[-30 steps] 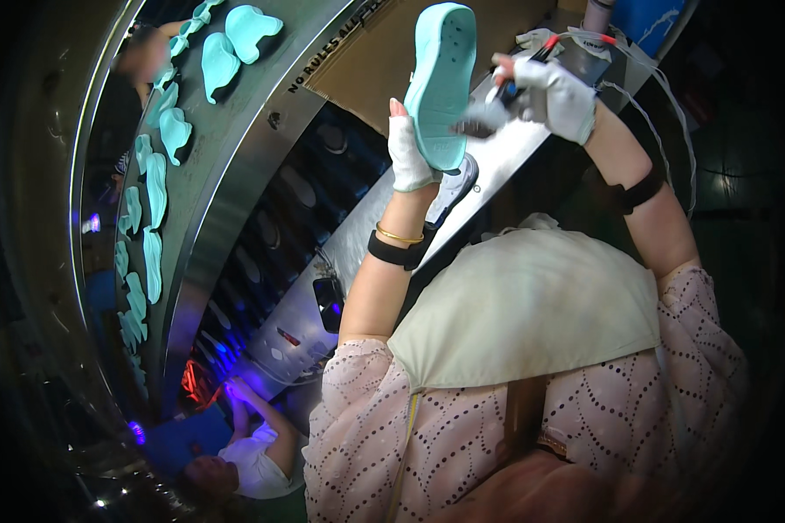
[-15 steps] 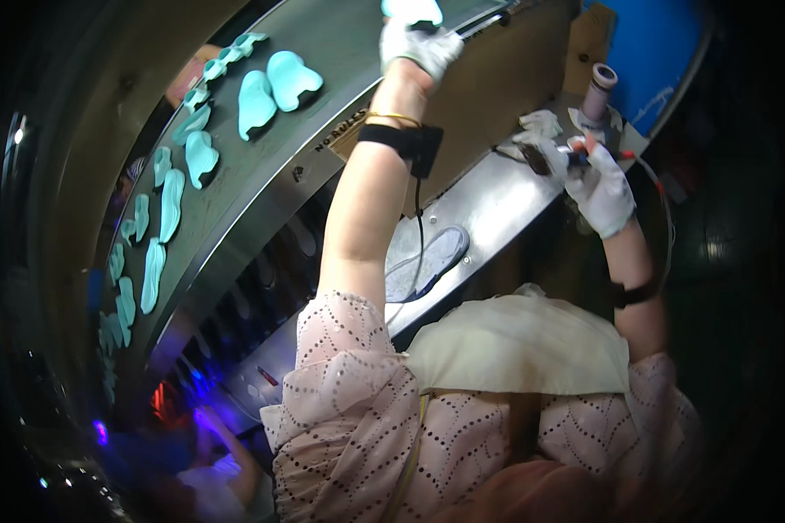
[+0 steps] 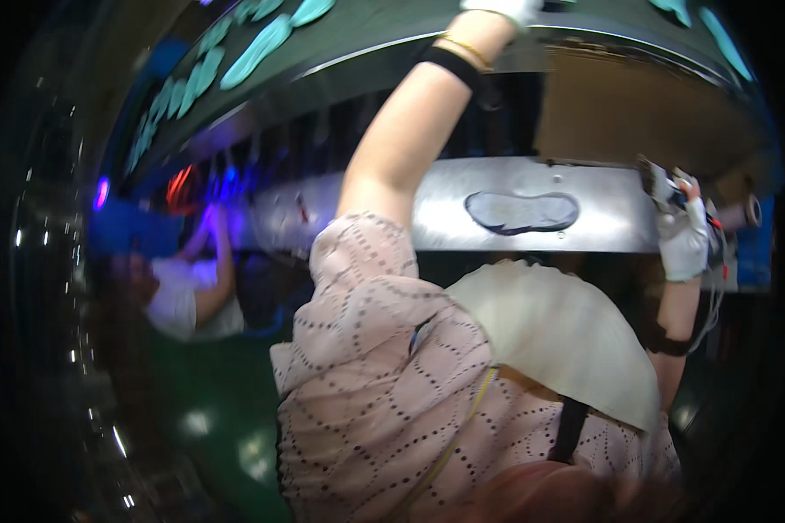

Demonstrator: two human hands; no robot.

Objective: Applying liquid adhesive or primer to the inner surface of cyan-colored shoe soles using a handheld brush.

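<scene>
My left hand [image 3: 508, 9], in a white glove, reaches over the dark conveyor belt [image 3: 384, 37] at the top edge. Its fingers are cut off by the frame, so what it holds, if anything, is hidden. At the right end of the metal bench, my right hand [image 3: 685, 235], gloved in white with bare fingertips, is closed around a small brush-like tool [image 3: 658, 181] with a dark brown end. Between my arms, a grey shoe-sole-shaped piece [image 3: 523, 212] with a dark rim lies flat on the bench [image 3: 445, 200].
Several teal sole-shaped pieces [image 3: 257, 52] lie along the belt. A brown cardboard sheet [image 3: 654, 122] stands below the belt's edge. Beside my right hand are a pale cylinder [image 3: 741, 214] and a cable [image 3: 713, 301]. Another person [image 3: 192, 292] works at the far left under purple light.
My view has swung left, so the bench now runs level across it. My left hand has gone partly out of the top; the teal piece it held is out of sight. My right hand keeps its tool.
</scene>
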